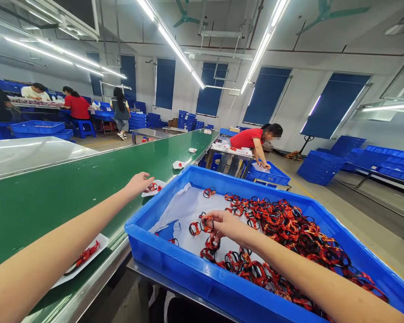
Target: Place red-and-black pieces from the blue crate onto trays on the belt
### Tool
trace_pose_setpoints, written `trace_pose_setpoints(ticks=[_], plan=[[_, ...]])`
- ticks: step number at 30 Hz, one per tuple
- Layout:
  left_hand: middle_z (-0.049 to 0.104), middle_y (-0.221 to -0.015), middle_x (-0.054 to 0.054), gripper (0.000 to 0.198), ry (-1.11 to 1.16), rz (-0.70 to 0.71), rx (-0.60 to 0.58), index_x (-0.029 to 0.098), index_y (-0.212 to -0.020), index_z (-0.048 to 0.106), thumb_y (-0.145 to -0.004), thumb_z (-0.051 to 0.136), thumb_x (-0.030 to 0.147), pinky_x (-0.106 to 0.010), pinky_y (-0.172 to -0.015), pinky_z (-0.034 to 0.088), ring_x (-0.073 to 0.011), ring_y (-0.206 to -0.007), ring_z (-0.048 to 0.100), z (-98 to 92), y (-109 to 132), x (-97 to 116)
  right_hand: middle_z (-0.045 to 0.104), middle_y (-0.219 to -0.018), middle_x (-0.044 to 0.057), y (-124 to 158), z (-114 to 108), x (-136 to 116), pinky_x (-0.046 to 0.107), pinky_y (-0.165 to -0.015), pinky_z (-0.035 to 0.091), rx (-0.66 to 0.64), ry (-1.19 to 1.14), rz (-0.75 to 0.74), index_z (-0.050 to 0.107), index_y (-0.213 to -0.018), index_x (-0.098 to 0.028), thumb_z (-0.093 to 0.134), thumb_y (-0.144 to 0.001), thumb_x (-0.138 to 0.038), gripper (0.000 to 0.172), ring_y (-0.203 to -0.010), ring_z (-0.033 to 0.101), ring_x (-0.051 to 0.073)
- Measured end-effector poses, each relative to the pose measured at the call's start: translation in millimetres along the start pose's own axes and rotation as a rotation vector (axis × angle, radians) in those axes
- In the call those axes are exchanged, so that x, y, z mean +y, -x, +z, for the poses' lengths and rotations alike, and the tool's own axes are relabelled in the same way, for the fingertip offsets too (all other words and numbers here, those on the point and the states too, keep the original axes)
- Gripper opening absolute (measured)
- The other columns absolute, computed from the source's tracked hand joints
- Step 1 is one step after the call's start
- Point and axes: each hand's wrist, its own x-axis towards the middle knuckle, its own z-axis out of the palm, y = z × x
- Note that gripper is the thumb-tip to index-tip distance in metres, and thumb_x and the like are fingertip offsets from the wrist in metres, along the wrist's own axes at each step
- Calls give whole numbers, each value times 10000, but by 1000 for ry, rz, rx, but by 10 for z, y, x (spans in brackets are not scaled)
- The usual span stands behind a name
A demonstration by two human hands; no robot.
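Two hands over a heap of red-and-black wristbands

On the green conveyor belt sits a white tray with a band on it. The left hand, grip open, is just at a second white tray with more bands. Next comes the blue plastic crate: the right hand has its grip closed on one loose band, just off the heap, above the white liner.

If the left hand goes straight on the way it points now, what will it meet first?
The left hand would probably meet first the small white tray with red bands on the green conveyor belt. Depth is unclear, so the fingertips may already be just above the tray.
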Motion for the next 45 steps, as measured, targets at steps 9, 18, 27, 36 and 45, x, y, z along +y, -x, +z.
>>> trace_pose_setpoints(ticks=[9,18,27,36,45], plan=[[575,-1158,-52,492,-418,989,-571,288,-1207,540,-754,598,471,-317,-791,447,-213,-939,571,612,1125,726,584,-619,-29,48,51,-161,212,-533,451,-6,-308,-4,616,-792,-137,702,-669,-204,164,-509,539,67],[600,-1094,-48,350,-416,960,-513,260,-1141,539,-868,427,447,-306,-826,418,-210,-962,558,800,1107,597,581,-683,-7,27,76,-221,227,-651,438,-72,-421,-118,611,-751,-146,653,-710,-386,247,-617,529,81],[633,-716,-38,388,-569,695,-543,203,-804,567,-868,301,478,-299,-593,361,-200,-635,547,735,1134,566,414,-1321,174,-16,-104,200,478,-964,352,48,1060,-481,511,-1265,-170,691,-663,-496,708,-1134,474,338],[676,-665,-53,463,-588,736,-655,199,-696,636,-861,309,482,-285,-520,311,-199,-578,581,776,1225,544,359,-1370,136,-89,-20,324,386,-887,453,82,1057,-419,499,-1240,-206,627,-686,-398,600,-1043,567,294],[677,-631,-30,487,-520,680,-706,205,-762,641,-867,297,534,-268,-520,349,-181,-560,597,739,1250,505,371,-1348,97,-77,11,325,362,-897,436,79,1018,-415,487,-1224,-243,623,-685,-330,562,-1036,568,269]])
